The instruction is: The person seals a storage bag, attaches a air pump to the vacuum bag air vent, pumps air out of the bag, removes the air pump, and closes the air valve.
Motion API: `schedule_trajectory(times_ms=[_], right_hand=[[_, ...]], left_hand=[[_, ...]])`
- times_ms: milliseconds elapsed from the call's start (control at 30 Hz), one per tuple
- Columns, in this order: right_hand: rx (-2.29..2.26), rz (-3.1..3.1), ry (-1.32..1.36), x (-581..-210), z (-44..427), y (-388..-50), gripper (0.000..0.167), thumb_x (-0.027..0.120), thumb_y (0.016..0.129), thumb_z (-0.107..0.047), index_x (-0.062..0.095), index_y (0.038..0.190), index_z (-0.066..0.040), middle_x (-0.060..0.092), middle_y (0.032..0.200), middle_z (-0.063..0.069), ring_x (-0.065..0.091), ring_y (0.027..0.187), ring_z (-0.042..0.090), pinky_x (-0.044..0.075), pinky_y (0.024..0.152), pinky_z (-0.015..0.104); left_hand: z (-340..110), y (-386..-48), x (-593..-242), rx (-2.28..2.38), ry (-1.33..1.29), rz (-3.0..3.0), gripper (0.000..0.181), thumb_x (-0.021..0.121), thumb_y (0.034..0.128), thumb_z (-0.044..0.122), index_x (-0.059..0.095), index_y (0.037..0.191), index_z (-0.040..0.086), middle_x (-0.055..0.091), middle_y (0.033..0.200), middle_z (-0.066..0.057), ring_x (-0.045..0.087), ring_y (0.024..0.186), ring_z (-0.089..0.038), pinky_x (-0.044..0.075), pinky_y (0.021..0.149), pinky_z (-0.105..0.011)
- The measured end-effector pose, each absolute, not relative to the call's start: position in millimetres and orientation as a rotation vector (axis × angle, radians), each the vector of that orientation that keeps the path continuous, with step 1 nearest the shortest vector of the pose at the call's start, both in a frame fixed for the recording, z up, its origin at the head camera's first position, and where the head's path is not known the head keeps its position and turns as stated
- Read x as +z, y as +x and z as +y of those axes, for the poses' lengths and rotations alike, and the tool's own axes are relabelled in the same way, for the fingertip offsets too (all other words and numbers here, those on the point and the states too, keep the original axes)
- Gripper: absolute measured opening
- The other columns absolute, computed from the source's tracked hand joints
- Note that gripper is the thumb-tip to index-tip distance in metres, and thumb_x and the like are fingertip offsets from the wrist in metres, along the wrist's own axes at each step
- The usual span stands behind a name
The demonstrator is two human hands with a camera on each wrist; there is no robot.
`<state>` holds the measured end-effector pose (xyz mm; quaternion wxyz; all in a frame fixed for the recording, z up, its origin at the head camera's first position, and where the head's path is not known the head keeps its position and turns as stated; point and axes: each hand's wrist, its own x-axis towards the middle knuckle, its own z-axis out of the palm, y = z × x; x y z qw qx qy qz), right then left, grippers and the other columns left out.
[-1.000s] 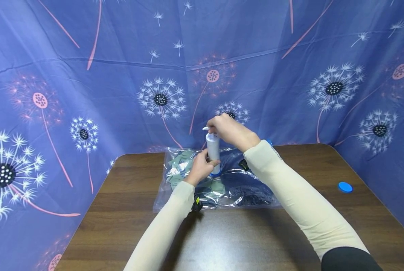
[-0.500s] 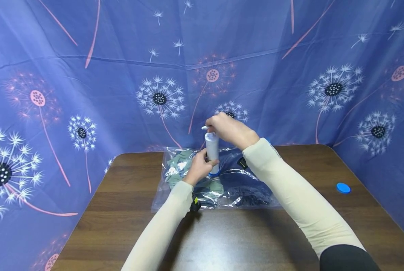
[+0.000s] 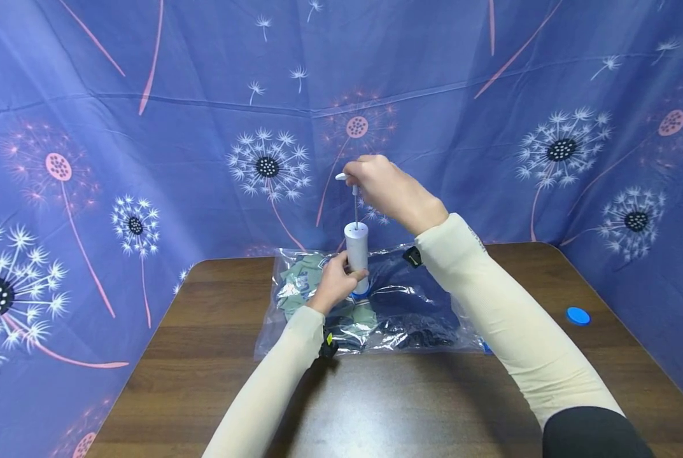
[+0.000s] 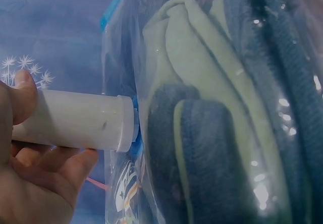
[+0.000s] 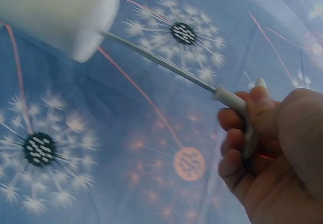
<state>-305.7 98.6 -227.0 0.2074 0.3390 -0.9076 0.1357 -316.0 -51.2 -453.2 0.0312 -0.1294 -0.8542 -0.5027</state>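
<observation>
A white hand pump (image 3: 356, 245) stands upright on a clear vacuum bag (image 3: 410, 299) of folded clothes. My left hand (image 3: 335, 283) grips its barrel low down, fingers wrapped round it. In the left wrist view the barrel (image 4: 75, 119) meets the bag's blue valve (image 4: 136, 125). My right hand (image 3: 378, 184) holds the pump's T-shaped handle (image 3: 342, 177) well above the barrel. Between them a thin metal rod (image 5: 161, 62) is drawn out, as the right wrist view shows, with the right fingers (image 5: 233, 143) curled round the handle.
A round blue cap (image 3: 578, 316) lies on the right of the brown wooden table (image 3: 221, 407). Green and dark blue clothes fill the bag. A blue dandelion-print cloth (image 3: 204, 127) hangs behind and beside the table.
My right hand has risen with the handle, pulling a length of rod out of the barrel. My left hand still holds the barrel on the valve.
</observation>
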Motion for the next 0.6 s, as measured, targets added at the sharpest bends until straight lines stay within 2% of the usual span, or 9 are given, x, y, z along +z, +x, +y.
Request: schedule_trajectory(times_ms=[133,300,433,600], right_hand=[[0.39,-2.411,0.933,-215.4,99.5,-304.0,0.018,0.055,0.106,-0.007,0.071,0.113,-0.001,0.07,0.101,0.015,0.07,0.095,0.03,0.059,0.084,0.038],[0.401,-2.386,0.944,-216.3,100.7,-304.7,0.018,0.056,0.106,-0.008,0.071,0.111,-0.001,0.071,0.101,0.015,0.069,0.096,0.031,0.058,0.087,0.039],[0.397,-2.435,0.965,-231.0,99.9,-308.3,0.014,0.059,0.103,-0.001,0.07,0.11,-0.001,0.072,0.102,0.013,0.071,0.096,0.028,0.059,0.083,0.036],[0.366,-2.51,0.993,-258.5,97.7,-313.6,0.019,0.059,0.098,0.011,0.07,0.108,-0.001,0.072,0.103,0.013,0.072,0.096,0.026,0.06,0.083,0.035]], left_hand=[[-51.6,-316.5,-454.9,-1.558,-0.4,-2.628,0.043,0.078,0.0918,0.016,0.063,0.13,0.004,0.07,0.125,-0.018,0.07,0.113,-0.033,0.06,0.094,-0.043],[-51.5,-317.4,-454.5,-1.563,-0.403,-2.629,0.043,0.078,0.0923,0.017,0.063,0.131,0.005,0.069,0.127,-0.018,0.07,0.115,-0.033,0.06,0.095,-0.043],[-52.1,-318.7,-454.6,-1.559,-0.399,-2.628,0.043,0.078,0.0918,0.016,0.063,0.13,0.004,0.07,0.126,-0.017,0.07,0.115,-0.032,0.059,0.096,-0.042],[-52.7,-318.8,-455.1,-1.569,-0.393,-2.631,0.043,0.078,0.0919,0.017,0.064,0.13,0.005,0.07,0.127,-0.017,0.07,0.115,-0.032,0.059,0.097,-0.042]])
